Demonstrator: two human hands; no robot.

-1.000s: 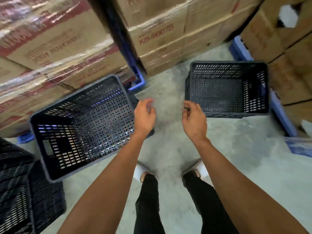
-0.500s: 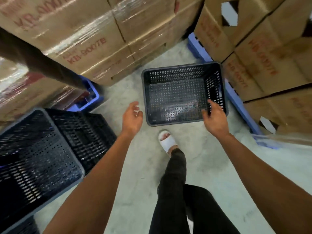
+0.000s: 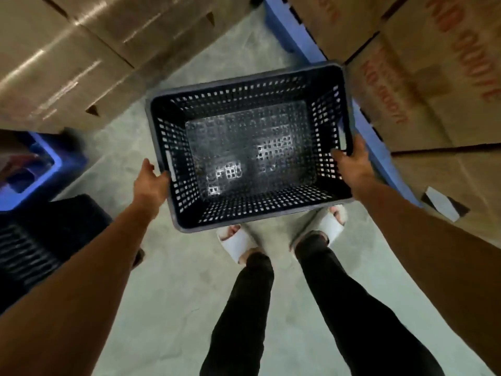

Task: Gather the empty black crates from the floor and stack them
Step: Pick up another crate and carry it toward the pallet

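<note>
An empty black perforated crate [image 3: 244,215] with a grey rim sits open side up in front of my feet, in the middle of the view. My left hand [image 3: 150,183] grips its left short wall near the handle slot. My right hand [image 3: 352,158] grips the right wall at the rim, fingers curled over the edge. Whether the crate is off the concrete floor I cannot tell. Another black crate [image 3: 38,240] stands at the left edge, partly hidden behind my left forearm.
Wrapped cardboard boxes [image 3: 81,58] are stacked at the upper left on a blue pallet [image 3: 35,169]. More cartons [image 3: 423,77] on a blue pallet [image 3: 292,36] line the right side. A narrow concrete aisle [image 3: 176,294] runs between them. My legs and white sandals are below the crate.
I stepped up to the far crate, which now fills the middle of the view. Both hands went from open in the air to gripping its two short walls.
</note>
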